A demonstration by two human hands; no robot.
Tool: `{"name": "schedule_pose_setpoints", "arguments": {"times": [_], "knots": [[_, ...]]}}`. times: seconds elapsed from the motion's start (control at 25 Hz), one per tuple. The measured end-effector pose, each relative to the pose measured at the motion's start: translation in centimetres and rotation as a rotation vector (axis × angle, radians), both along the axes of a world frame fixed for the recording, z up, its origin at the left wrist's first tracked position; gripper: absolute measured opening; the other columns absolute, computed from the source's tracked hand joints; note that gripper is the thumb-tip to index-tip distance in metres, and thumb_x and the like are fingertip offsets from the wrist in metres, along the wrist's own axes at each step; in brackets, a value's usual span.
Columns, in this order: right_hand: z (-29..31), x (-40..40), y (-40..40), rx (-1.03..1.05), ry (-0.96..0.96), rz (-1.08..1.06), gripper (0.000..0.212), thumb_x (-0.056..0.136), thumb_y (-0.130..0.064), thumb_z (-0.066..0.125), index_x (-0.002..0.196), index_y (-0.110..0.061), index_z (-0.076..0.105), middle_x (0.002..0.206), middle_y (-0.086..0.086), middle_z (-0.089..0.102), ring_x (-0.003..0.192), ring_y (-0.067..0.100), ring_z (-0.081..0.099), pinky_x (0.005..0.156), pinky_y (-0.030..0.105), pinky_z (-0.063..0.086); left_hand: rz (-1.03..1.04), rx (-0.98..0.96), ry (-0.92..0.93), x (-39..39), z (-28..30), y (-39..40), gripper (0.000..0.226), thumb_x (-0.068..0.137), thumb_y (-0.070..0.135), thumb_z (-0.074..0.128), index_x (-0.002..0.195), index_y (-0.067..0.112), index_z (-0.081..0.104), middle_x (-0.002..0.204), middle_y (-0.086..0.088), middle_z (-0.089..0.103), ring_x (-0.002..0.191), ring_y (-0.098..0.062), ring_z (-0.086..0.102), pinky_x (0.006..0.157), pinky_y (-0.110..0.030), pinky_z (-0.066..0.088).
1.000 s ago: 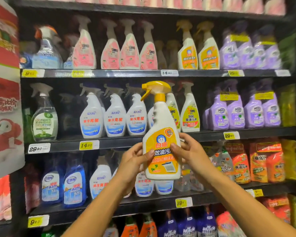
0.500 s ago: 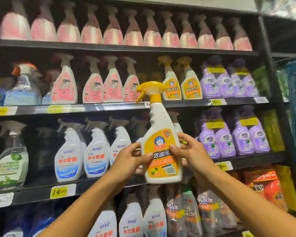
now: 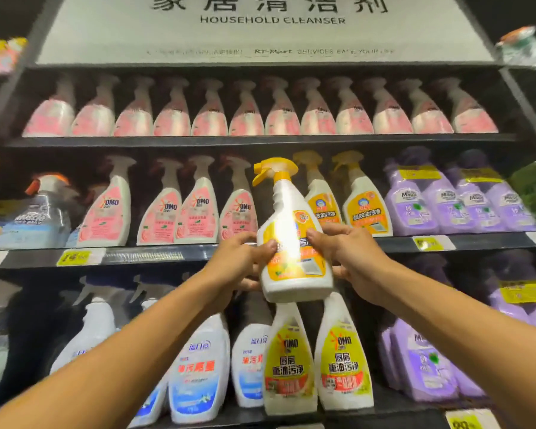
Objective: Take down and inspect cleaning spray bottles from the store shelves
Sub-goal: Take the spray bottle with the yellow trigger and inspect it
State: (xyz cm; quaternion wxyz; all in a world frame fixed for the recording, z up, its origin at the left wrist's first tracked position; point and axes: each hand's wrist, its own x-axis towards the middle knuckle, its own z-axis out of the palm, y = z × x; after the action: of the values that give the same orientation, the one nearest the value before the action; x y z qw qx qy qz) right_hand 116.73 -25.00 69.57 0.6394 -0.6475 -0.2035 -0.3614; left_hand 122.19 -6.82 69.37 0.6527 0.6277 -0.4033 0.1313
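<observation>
From the head camera I see the yellow-capped spray bottle (image 3: 294, 243) held upright in front of the middle shelf (image 3: 155, 257), off the shelf and clear of the rows behind it. My left hand (image 3: 239, 261) grasps its left side, thumb across the label; my right hand (image 3: 347, 252) grasps the right side, fingers wrapped behind. Glare washes out much of the label, so I cannot read it. Two matching orange-label bottles (image 3: 365, 209) stand on the shelf just behind, beside the pink OMO bottles (image 3: 195, 212) and the purple bottles (image 3: 415, 205). I judge one bottle is taken down and under inspection; the others stay shelved, so most of the task is left.
</observation>
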Motion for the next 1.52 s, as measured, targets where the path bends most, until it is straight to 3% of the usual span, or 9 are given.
{"name": "schedule_pose_setpoints", "arguments": {"times": [0.12,0.24,0.32,0.48,0.8,0.88,1.04,1.32,1.52], "knots": [[3.5,2.0,-1.1,-0.001,-0.044,-0.016,0.009,0.089,-0.016,0.073,0.085,-0.011,0.066,0.076,0.003,0.076,0.063,0.016,0.074,0.048,0.028,0.057,0.056,0.010,-0.025,1.6,3.5,-1.6,0.011,0.095,0.023,0.062,0.105,0.016,0.062,0.078,0.001,0.077,0.067,-0.016,0.074,0.053,-0.031,0.058],[6.3,4.1,-2.3,-0.028,-0.034,-0.069,0.015,0.090,-0.019,0.073,0.081,-0.010,0.064,0.079,0.007,0.075,0.064,0.019,0.075,0.052,0.034,0.060,0.131,0.043,-0.005,3.4,6.5,-2.9,0.018,0.096,0.023,0.060,0.110,0.011,0.060,0.081,-0.003,0.077,0.071,-0.017,0.074,0.055,-0.033,0.058],[7.8,5.7,-2.7,-0.033,-0.019,-0.101,0.018,0.090,-0.020,0.073,0.081,-0.011,0.060,0.075,0.006,0.073,0.057,0.016,0.073,0.045,0.031,0.057,0.186,0.041,0.011,4.6,8.3,-3.4,0.024,0.096,0.019,0.059,0.115,0.004,0.056,0.084,-0.010,0.074,0.075,-0.021,0.070,0.060,-0.035,0.057],[10.1,8.5,-2.8,-0.004,-0.032,-0.134,0.021,0.091,-0.021,0.072,0.080,-0.012,0.056,0.074,0.004,0.068,0.042,0.010,0.066,0.034,0.022,0.047,0.268,0.083,-0.019,6.5,10.7,-4.1,0.017,0.098,0.019,0.056,0.106,0.004,0.058,0.070,-0.004,0.074,0.053,-0.014,0.069,0.046,-0.028,0.054],[13.2,12.1,-2.8,-0.038,-0.012,-0.204,0.018,0.092,-0.023,0.069,0.086,-0.018,0.053,0.080,0.004,0.069,0.044,0.011,0.068,0.033,0.024,0.047,0.355,0.183,-0.109,9.3,13.9,-4.0,0.021,0.097,0.020,0.058,0.110,0.004,0.060,0.094,-0.010,0.069,0.070,-0.021,0.071,0.067,-0.041,0.061],[13.3,12.7,-2.9,-0.092,0.006,-0.270,0.018,0.093,-0.024,0.069,0.085,-0.017,0.054,0.079,0.003,0.069,0.050,0.015,0.070,0.038,0.028,0.051,0.385,0.206,-0.135,10.2,14.1,-4.2,0.019,0.097,0.019,0.058,0.109,0.004,0.059,0.093,-0.010,0.068,0.070,-0.022,0.069,0.066,-0.041,0.061],[13.2,14.1,-3.4,-0.228,-0.023,-0.442,0.017,0.092,-0.029,0.069,0.090,-0.013,0.063,0.091,0.007,0.071,0.080,0.026,0.072,0.074,0.043,0.060,0.393,0.224,-0.185,12.0,13.7,-4.6,0.009,0.097,0.017,0.059,0.104,0.011,0.059,0.094,-0.010,0.067,0.066,-0.021,0.068,0.053,-0.035,0.058],[12.8,15.4,-3.8,-0.537,-0.199,-0.843,0.030,0.090,-0.047,0.067,0.093,-0.018,0.072,0.094,0.003,0.073,0.082,0.019,0.067,0.081,0.044,0.058,0.409,0.195,-0.251,14.5,13.2,-4.8,0.018,0.098,0.016,0.057,0.115,0.020,0.054,0.081,-0.003,0.065,0.050,-0.010,0.065,0.040,-0.026,0.051],[13.1,15.0,-7.8,-0.459,-0.242,-0.975,0.051,0.091,-0.042,0.064,0.135,-0.018,0.054,0.134,0.011,0.058,0.119,0.031,0.056,0.097,0.050,0.050,0.440,0.178,-0.268,15.4,13.2,-5.1,0.020,0.097,0.018,0.059,0.112,0.025,0.049,0.084,-0.002,0.064,0.058,-0.014,0.068,0.041,-0.028,0.053]]}}
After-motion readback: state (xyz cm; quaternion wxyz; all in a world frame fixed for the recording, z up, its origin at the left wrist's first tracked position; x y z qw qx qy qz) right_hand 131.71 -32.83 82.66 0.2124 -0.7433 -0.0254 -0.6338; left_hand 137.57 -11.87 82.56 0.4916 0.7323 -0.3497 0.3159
